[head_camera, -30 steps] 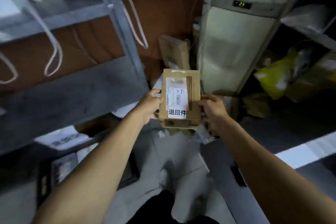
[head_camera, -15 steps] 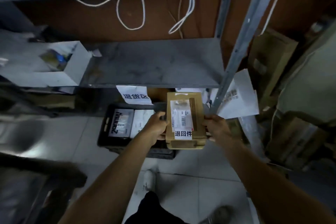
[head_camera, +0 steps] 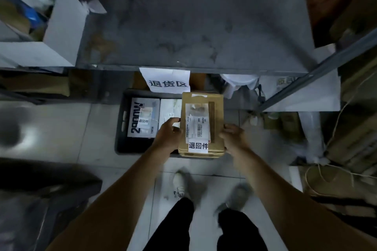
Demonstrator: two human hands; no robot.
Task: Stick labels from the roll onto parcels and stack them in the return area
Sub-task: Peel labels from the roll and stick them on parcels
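Observation:
I hold a brown cardboard parcel [head_camera: 216, 112] between both hands, over the right part of a black crate [head_camera: 120, 128] on the floor. My left hand [head_camera: 169, 134] grips its left side and my right hand [head_camera: 233, 138] grips its right side. The parcel carries a shipping slip and a white return label [head_camera: 198, 145] with black characters near its front edge. Inside the crate lie a grey-white box [head_camera: 142, 120] with its own small label and a white parcel [head_camera: 170, 110] beside it.
A grey metal shelf [head_camera: 193, 26] spans the view above the crate, with a white paper sign [head_camera: 166, 80] hanging from its front edge. An open white box [head_camera: 61, 26] sits at the shelf's left. Cardboard boxes and cord crowd the right. My feet stand on the tiled floor.
My view swung left and tilted down from the corner to the shelf and crate. The parcel, still held in both hands, now hangs over the crate's right side.

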